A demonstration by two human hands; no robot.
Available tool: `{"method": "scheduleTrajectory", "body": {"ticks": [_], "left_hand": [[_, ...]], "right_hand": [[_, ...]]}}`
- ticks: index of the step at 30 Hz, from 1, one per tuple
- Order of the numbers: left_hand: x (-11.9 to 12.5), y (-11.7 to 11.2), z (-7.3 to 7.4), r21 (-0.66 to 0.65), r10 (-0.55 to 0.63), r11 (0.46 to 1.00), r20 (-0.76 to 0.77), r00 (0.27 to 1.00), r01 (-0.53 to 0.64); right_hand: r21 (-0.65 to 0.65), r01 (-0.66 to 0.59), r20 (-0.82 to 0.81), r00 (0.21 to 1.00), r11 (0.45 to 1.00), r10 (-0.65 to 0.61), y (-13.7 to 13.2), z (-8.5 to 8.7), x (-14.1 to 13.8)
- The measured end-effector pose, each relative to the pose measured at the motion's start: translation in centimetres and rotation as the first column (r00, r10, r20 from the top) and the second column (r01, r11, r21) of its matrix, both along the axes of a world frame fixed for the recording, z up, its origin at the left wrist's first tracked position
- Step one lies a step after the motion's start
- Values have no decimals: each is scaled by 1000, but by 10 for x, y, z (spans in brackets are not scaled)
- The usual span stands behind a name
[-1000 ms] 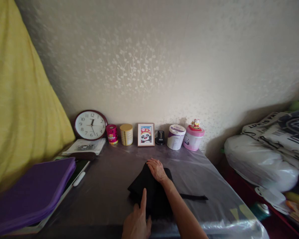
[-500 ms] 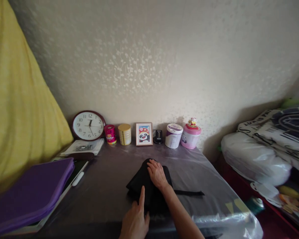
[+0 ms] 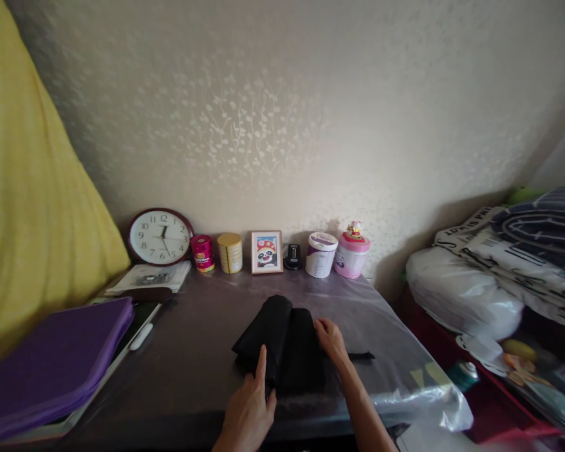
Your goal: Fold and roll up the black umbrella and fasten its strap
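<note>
In the head view, folded black fabric (image 3: 294, 351) is lying on the surface (image 3: 198, 351), the left hand (image 3: 250, 402) extending its index finger onto it, the right hand (image 3: 330, 339) half-curling at the fabric's right edge; whether either is gripping is unclear.

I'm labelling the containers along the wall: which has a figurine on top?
The light pink container at the row's right end: a small figurine stands on it. The magenta can, yellow-lidded can and white-and-purple tub have none.
</note>
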State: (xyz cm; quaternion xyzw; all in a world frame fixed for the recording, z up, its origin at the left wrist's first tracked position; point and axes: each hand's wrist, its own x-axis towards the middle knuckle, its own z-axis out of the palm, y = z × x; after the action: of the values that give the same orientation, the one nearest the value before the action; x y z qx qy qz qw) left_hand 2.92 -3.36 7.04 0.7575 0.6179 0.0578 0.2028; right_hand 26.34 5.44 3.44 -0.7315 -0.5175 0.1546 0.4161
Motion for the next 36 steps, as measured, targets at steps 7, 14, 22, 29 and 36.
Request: {"method": "scheduleTrajectory", "body": {"ticks": [7,14,22,29,36], "left_hand": [[0,-1,-2,16,14,1000,-1,1000,-14],[0,0,-2,24,11,1000,-5,1000,-11],[-2,1,-3,13,1,1000,8,1000,-1],[-4,3,-3,-17,-4,1000,69,998,5],[-8,7,-6,-39,-12,999,108,994,16]], "right_hand": [[-10,-22,-10,1000,1000,22,-8,2,-19],[22,-119,-110,987,993,121,-14,11,-21],[188,-165,-365,904,968,225,-5,32,-41],[130,-175,-249,947,976,203,20,42,-83],[-32,-206,10,978,978,207,33,42,-114]]}}
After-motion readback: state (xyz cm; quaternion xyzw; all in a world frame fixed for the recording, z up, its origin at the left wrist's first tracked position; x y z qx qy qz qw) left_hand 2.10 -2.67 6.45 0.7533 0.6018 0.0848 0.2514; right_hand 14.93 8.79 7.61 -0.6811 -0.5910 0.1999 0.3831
